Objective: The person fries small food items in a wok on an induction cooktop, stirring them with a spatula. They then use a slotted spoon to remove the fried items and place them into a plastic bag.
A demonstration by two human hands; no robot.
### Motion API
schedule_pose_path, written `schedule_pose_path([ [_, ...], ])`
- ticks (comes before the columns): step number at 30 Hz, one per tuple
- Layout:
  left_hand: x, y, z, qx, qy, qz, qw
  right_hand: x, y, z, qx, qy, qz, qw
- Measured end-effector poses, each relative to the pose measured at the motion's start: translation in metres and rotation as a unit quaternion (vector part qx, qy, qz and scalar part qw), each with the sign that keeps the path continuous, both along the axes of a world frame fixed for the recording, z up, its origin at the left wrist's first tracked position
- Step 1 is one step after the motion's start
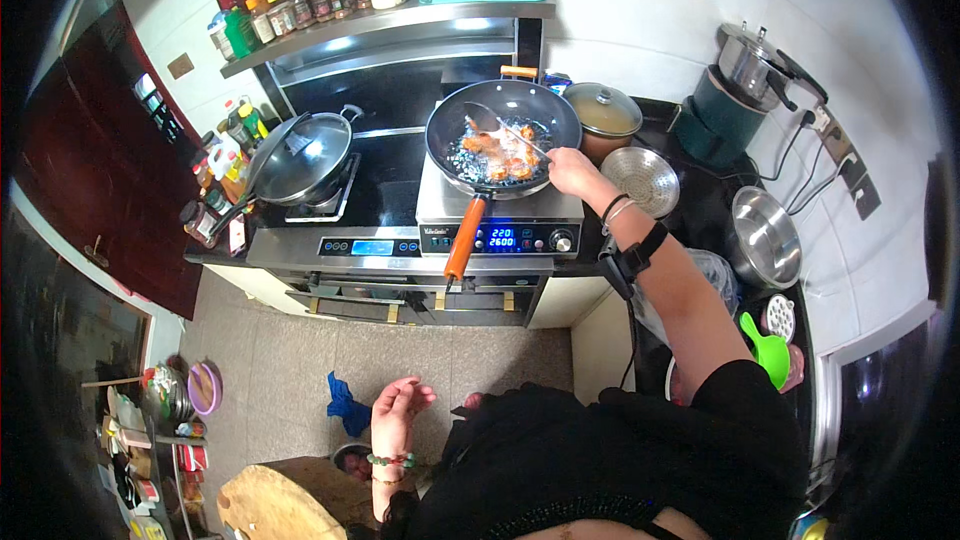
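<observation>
In the head view my right hand (pixel 574 172) grips the thin handle of a metal ladle (pixel 482 117). The ladle's bowl is inside a dark wok (pixel 559 114), above browned pieces of food (pixel 501 153) in bubbling oil. The wok stands on a steel induction cooker (pixel 442 208) with a lit display, its wooden handle (pixel 466 236) pointing towards me. Right of the wok are a lidded pot (pixel 604 110) and a perforated steel strainer bowl (pixel 640 181). My left hand (pixel 401 399) hangs low over the floor, holding nothing, its fingers loosely bent and apart.
Left of the cooker sits a wok with a glass lid (pixel 319 150). Bottles crowd the left counter; a shelf (pixel 480 10) with jars crosses above. A steel basin (pixel 766 237) and a green scoop (pixel 771 357) lie at the right. A round wooden board (pixel 274 506) is low left.
</observation>
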State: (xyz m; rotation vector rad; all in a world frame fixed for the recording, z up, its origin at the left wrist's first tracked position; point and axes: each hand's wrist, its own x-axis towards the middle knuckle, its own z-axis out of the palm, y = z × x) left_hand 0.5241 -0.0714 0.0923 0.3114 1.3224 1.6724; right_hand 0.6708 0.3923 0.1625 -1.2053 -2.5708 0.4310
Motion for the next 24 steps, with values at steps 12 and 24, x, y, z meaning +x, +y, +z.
schedule_pose_path([
  [12,-0.002,-0.003,-0.002,-0.017,0.0,0.004,1.0,0.001,-0.005,0.014,0.082,0.023,-0.022,0.996],
  [24,-0.003,-0.003,-0.002,-0.017,0.006,0.001,1.0,0.001,0.001,0.02,0.034,-0.069,0.023,0.997],
])
